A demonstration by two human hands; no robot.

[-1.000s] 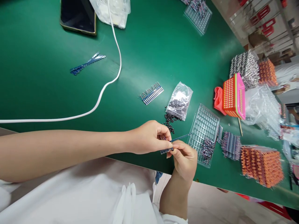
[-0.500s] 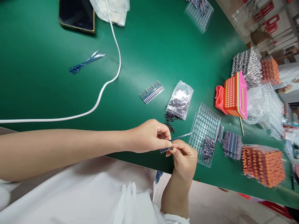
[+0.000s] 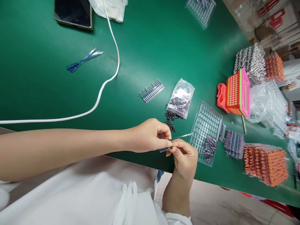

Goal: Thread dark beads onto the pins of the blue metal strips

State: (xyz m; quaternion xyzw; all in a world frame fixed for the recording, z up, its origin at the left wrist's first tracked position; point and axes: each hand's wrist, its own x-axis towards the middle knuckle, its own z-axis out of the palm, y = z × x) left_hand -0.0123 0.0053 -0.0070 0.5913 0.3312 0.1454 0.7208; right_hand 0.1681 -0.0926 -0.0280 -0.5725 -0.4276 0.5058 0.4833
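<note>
My left hand (image 3: 151, 136) reaches in from the left, thumb and fingers closed on a strip of small blue circuit boards (image 3: 164, 150). Thin wires show under its fingers, and a narrow blue edge strip (image 3: 184, 136) sticks out to the right above the fingertips. My right hand (image 3: 185, 157) meets it fingertip to fingertip, pinching at the right end of the board strip; any small part between those fingertips is hidden. Just beyond the hands lie loose tiny black parts (image 3: 171, 120), spilling from a clear plastic bag (image 3: 181, 98). A wired board strip (image 3: 152, 91) rests left of the bag.
A clear compartment tray (image 3: 203, 125) holds wired pieces right of my hands. Farther right are stacked wired boards (image 3: 234, 144), orange stacks (image 3: 266, 164) and an orange-pink basket (image 3: 237, 92). A white cable (image 3: 100, 93), blue scrap strips (image 3: 84, 60) and a phone (image 3: 73, 14) lie left.
The view has shifted slightly. Both hands keep nearly the same pinch on the circuit board strip, with only slight finger movement.
</note>
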